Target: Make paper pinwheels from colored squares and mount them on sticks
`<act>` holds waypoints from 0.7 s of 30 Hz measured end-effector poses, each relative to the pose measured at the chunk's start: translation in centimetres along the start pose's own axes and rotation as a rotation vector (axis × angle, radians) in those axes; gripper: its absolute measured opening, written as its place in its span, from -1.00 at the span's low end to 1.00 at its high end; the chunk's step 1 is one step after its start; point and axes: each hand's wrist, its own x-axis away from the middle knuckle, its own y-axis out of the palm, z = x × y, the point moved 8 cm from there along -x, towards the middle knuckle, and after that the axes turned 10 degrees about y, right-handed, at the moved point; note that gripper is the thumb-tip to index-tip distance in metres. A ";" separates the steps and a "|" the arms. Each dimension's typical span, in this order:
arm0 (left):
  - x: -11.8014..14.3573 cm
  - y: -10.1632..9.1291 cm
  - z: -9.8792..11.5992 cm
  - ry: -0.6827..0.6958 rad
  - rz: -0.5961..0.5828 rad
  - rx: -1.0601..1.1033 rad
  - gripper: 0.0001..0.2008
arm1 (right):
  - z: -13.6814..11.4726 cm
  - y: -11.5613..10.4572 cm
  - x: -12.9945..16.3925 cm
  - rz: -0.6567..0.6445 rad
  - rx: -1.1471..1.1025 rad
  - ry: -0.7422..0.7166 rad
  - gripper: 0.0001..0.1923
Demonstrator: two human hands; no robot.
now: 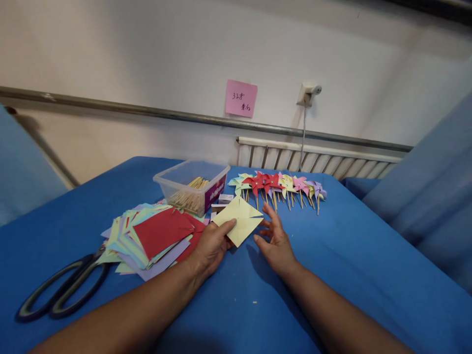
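Observation:
A pale yellow paper square (241, 219) with slits cut in from its corners is pinched in my left hand (216, 243), thumb on top. My right hand (275, 241) hovers just right of the square, its fingers apart and curved, holding nothing. Left of my left hand lies a loose pile of coloured paper sheets (129, 241), with a red sheet (160, 231) on top. Large dark-handled scissors (70, 282) lie partly under the pile, their blades hidden.
Behind the pile stands a clear plastic tub (184, 184) of thin wooden sticks (188, 196). Small boxes (224, 198) sit beside it. Finished paper pinwheels (273, 184) lie in a row along the back of the blue-covered table (354, 275). A radiator (280, 155) is on the wall.

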 end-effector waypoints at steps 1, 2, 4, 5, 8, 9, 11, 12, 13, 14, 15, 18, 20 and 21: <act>0.0 0.0 0.0 -0.001 0.003 0.002 -0.61 | -0.4 0.3 0.2 -0.023 0.063 -0.042 -0.21; 0.1 0.1 0.1 0.000 0.005 0.003 -0.61 | -0.7 0.6 0.4 -0.048 0.114 -0.075 -0.25; 0.2 0.2 0.3 0.005 0.002 0.006 -0.61 | -0.8 1.1 0.7 -0.090 0.172 -0.102 -0.34; 0.3 0.3 0.4 0.010 -0.001 0.006 -0.61 | -0.7 1.3 0.7 -0.105 0.180 -0.096 -0.39; 0.5 0.7 0.6 0.013 -0.036 -0.008 -0.62 | -0.2 1.4 0.5 -0.127 0.144 -0.055 -0.59; 0.6 0.9 0.6 0.013 -0.053 -0.016 -0.63 | -0.1 1.4 0.4 -0.128 0.122 -0.048 -0.66; 0.7 1.1 0.5 0.015 -0.076 -0.034 -0.67 | -0.2 1.2 0.2 -0.119 0.080 -0.051 -0.78; 0.7 1.1 0.4 0.016 -0.082 -0.044 -0.69 | -0.3 1.1 0.2 -0.110 0.066 -0.054 -0.82; 0.7 1.1 0.4 0.018 -0.086 -0.054 -0.71 | -0.4 1.0 0.1 -0.101 0.060 -0.053 -0.86; 0.7 1.1 0.3 0.019 -0.088 -0.064 -0.72 | -0.3 0.9 0.1 -0.094 0.058 -0.044 -0.90; 0.8 1.1 0.2 0.018 -0.092 -0.075 -0.72 | -0.2 0.8 0.1 -0.087 0.057 -0.030 -0.92; 0.7 1.1 0.1 0.029 -0.106 -0.099 -0.68 | 0.3 0.6 0.0 -0.071 0.046 0.025 -0.85; 0.7 1.1 -0.1 0.028 -0.114 -0.103 -0.65 | 0.7 0.5 -0.1 -0.060 0.038 0.049 -0.80; 0.7 1.1 -0.1 0.023 -0.114 -0.104 -0.64 | 0.8 0.5 -0.2 -0.053 0.039 0.056 -0.79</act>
